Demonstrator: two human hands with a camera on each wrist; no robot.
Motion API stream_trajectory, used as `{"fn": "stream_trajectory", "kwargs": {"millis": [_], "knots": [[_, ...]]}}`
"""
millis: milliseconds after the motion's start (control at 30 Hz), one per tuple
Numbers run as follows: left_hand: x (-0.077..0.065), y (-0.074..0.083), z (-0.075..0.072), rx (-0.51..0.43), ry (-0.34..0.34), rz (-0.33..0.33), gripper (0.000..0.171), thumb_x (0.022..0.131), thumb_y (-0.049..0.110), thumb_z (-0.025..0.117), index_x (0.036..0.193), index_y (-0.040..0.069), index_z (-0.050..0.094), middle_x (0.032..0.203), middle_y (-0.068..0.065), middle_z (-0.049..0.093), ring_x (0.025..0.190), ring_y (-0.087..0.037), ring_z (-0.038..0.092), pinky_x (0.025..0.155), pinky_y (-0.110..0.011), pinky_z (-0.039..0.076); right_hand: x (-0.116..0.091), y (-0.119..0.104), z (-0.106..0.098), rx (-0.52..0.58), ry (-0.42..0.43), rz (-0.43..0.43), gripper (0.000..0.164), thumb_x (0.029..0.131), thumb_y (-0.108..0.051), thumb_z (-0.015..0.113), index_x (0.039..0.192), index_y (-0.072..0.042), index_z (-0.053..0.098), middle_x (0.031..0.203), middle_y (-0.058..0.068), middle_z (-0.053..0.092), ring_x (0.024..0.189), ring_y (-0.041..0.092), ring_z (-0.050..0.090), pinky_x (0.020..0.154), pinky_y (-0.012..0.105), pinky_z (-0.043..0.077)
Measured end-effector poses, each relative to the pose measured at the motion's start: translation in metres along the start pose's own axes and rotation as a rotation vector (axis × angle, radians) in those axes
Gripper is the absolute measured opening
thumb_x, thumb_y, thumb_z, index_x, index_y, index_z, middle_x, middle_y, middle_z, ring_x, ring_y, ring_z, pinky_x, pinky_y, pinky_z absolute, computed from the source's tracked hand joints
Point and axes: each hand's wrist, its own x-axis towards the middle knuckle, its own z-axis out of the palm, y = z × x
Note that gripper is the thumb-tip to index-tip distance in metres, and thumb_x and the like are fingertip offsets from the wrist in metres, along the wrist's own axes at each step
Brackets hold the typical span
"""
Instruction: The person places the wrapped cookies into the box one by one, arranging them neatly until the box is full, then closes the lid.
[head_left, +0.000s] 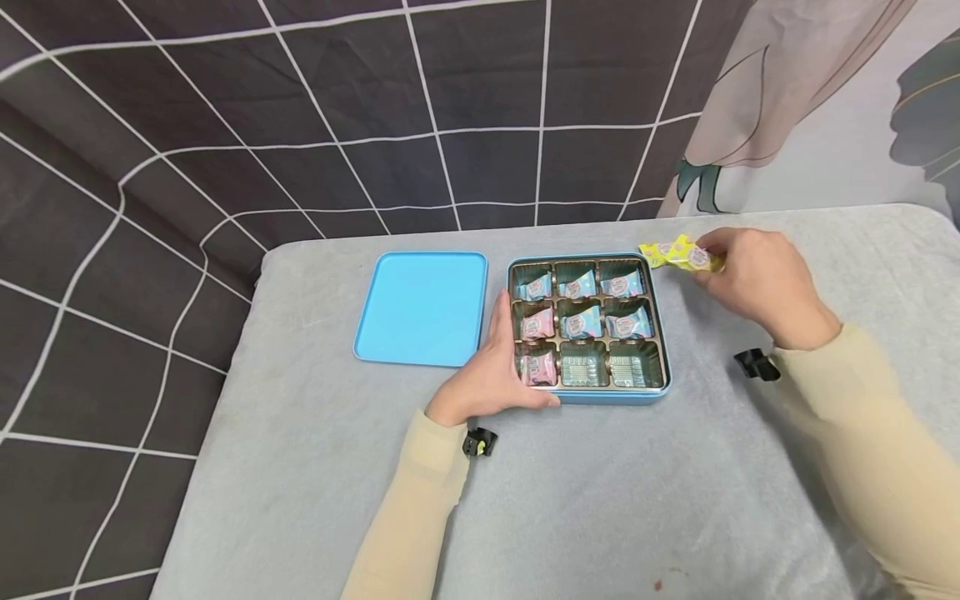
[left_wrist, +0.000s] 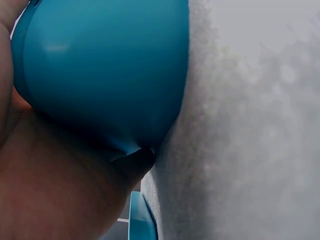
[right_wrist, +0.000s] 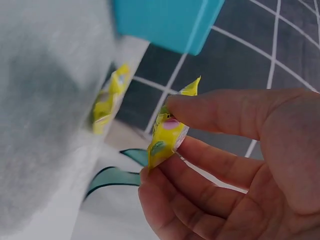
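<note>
A blue square tin (head_left: 611, 398) with a divided tray stands on the cloth-covered table. My left hand (head_left: 486, 377) lies against its near left corner, straight fingers along the left side and thumb along the front. In the tray, blue-wrapped candies (head_left: 581, 323) fill the back row and the middle and right of the middle row. Pink-wrapped candies (head_left: 537, 325) sit in the left compartments of the middle and front rows; the other two front compartments hold nothing. Right of the tin, my right hand (head_left: 765, 279) pinches a yellow-wrapped candy (right_wrist: 170, 130) between thumb and fingers. Another yellow-wrapped candy (right_wrist: 110, 100) lies on the table beside it.
A light blue lid (head_left: 420, 308) lies flat to the left of the tin. The grey cloth (head_left: 585, 492) covers the table. Behind rises a dark gridded cloth (head_left: 487, 167), with a patterned curtain (head_left: 817, 108) at the back right.
</note>
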Motion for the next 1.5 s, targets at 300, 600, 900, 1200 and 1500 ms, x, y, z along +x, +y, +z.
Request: {"fn": "stream_trajectory", "kwargs": {"millis": [300, 600, 900, 1200, 1500], "knots": [[0.001, 0.000, 0.000, 0.001, -0.003, -0.001, 0.152, 0.069, 0.040, 0.093, 0.154, 0.018, -0.030, 0.163, -0.002, -0.031, 0.150, -0.014, -0.014, 0.119, -0.046, 0.022, -0.011, -0.022, -0.008, 0.020, 0.034, -0.048, 0.031, 0.083, -0.010, 0.073, 0.111, 0.001, 0.071, 0.093, 0.022, 0.070, 0.077, 0.037, 0.063, 0.068, 0.054, 0.044], [0.001, -0.001, 0.001, -0.012, -0.002, -0.003, 0.152, 0.068, 0.038, 0.094, 0.155, 0.016, -0.030, 0.164, -0.004, -0.030, 0.150, -0.014, -0.013, 0.119, -0.046, 0.022, -0.018, -0.031, -0.010, 0.027, 0.037, -0.063, 0.033, 0.081, -0.007, 0.073, 0.113, 0.003, 0.071, 0.093, 0.021, 0.070, 0.075, 0.034, 0.061, 0.066, 0.053, 0.044], [0.001, -0.001, 0.001, -0.009, 0.000, 0.000, 0.152, 0.068, 0.038, 0.094, 0.155, 0.016, -0.029, 0.164, -0.005, -0.030, 0.150, -0.014, -0.014, 0.119, -0.046, 0.020, -0.025, -0.038, -0.009, 0.042, 0.038, -0.076, 0.032, 0.081, -0.006, 0.074, 0.112, 0.001, 0.072, 0.092, 0.017, 0.069, 0.071, 0.029, 0.055, 0.062, 0.044, 0.040], [0.000, 0.000, 0.000, -0.007, -0.006, -0.003, 0.152, 0.069, 0.038, 0.094, 0.155, 0.015, -0.030, 0.164, -0.006, -0.030, 0.151, -0.016, -0.013, 0.119, -0.046, 0.021, -0.036, -0.051, -0.007, 0.044, 0.017, -0.112, 0.038, 0.080, -0.005, 0.077, 0.117, 0.002, 0.071, 0.098, 0.019, 0.069, 0.075, 0.029, 0.056, 0.066, 0.048, 0.045], [0.001, -0.001, 0.000, -0.009, -0.002, 0.010, 0.153, 0.068, 0.037, 0.094, 0.155, 0.014, -0.029, 0.164, -0.007, -0.029, 0.151, -0.017, -0.013, 0.119, -0.047, 0.020, -0.043, -0.062, -0.001, 0.049, -0.005, -0.170, 0.040, 0.079, -0.004, 0.077, 0.118, 0.002, 0.070, 0.103, 0.019, 0.070, 0.094, 0.036, 0.062, 0.078, 0.055, 0.048]]}}
